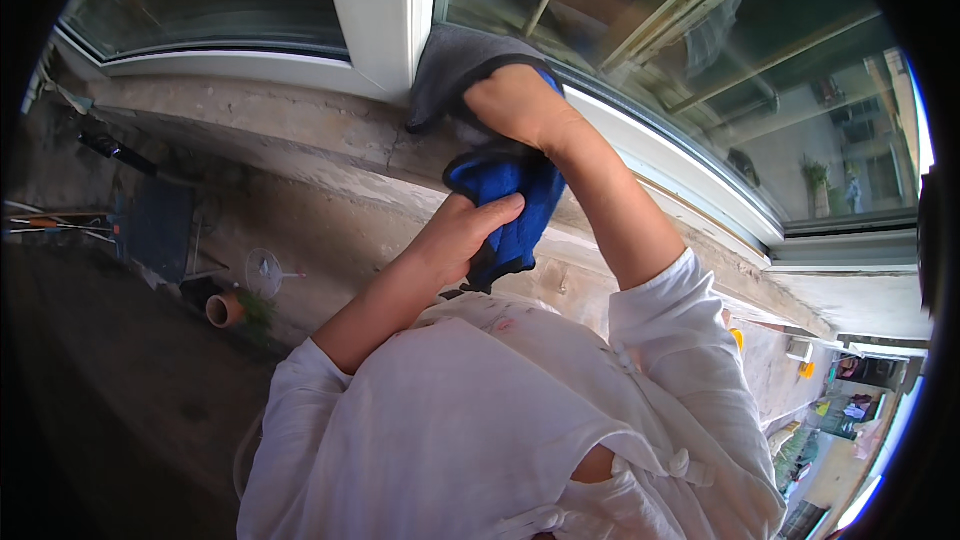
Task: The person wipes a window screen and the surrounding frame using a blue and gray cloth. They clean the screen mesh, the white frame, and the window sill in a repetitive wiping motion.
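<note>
A blue and grey cleaning cloth (pixel 517 221) with black edging hangs between my hands in front of the window. My left hand (pixel 469 232) grips its blue lower part, thumb lying on top. Higher up, my right hand (pixel 517 105) is curled into the cloth, its fingertips hidden in the folds. The grey side (pixel 450 67) of the cloth lies against the lower corner of the white window frame (pixel 386 22). Just beside it is the glass pane (pixel 675 67), which shows reflections and several bars.
A rough concrete ledge (pixel 262 112) runs beneath the frame. Down on the left are a terracotta pot (pixel 223 310), a green plant (pixel 256 309), a round item with a thin handle (pixel 264 272) and a dark panel (pixel 157 229). Yellow containers (pixel 806 370) stand far right.
</note>
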`<state>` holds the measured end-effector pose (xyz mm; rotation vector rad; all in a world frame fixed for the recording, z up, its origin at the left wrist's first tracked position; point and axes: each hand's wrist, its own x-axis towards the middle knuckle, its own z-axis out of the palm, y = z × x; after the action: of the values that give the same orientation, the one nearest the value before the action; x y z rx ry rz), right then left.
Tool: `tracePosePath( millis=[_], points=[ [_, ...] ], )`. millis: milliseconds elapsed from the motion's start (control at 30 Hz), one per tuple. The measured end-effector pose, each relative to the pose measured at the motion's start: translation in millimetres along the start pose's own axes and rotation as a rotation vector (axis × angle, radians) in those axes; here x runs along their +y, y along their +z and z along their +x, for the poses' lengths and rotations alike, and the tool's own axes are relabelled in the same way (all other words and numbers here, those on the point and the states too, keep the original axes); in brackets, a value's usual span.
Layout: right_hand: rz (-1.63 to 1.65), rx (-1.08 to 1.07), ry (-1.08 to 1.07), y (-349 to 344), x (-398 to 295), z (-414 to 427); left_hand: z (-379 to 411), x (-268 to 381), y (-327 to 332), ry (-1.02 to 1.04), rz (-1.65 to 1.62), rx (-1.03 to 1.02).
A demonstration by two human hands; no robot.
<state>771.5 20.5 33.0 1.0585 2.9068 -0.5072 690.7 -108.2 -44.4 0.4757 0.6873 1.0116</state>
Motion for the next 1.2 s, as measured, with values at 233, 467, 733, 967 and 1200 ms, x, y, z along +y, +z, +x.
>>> tracePosePath(
  millis=[233,467,733,967,1200],
  points=[
    [-0.039,0.139,0.026,30,8,5,14,-4,0,-0.087,-0.002,-0.032],
    [-0.039,0.366,-0.023,32,11,-17,13,2,8,-0.055,-0.008,-0.069],
    [0.068,0.304,0.053,44,12,4,11,-2,2,0.003,0.016,-0.034],
    [-0.052,0.587,0.006,41,25,-52,16,-9,7,-0.099,0.061,-0.14],
    [0.163,0.405,0.073,55,18,-3,8,-6,7,-0.107,0.069,-0.08]
  ],
)
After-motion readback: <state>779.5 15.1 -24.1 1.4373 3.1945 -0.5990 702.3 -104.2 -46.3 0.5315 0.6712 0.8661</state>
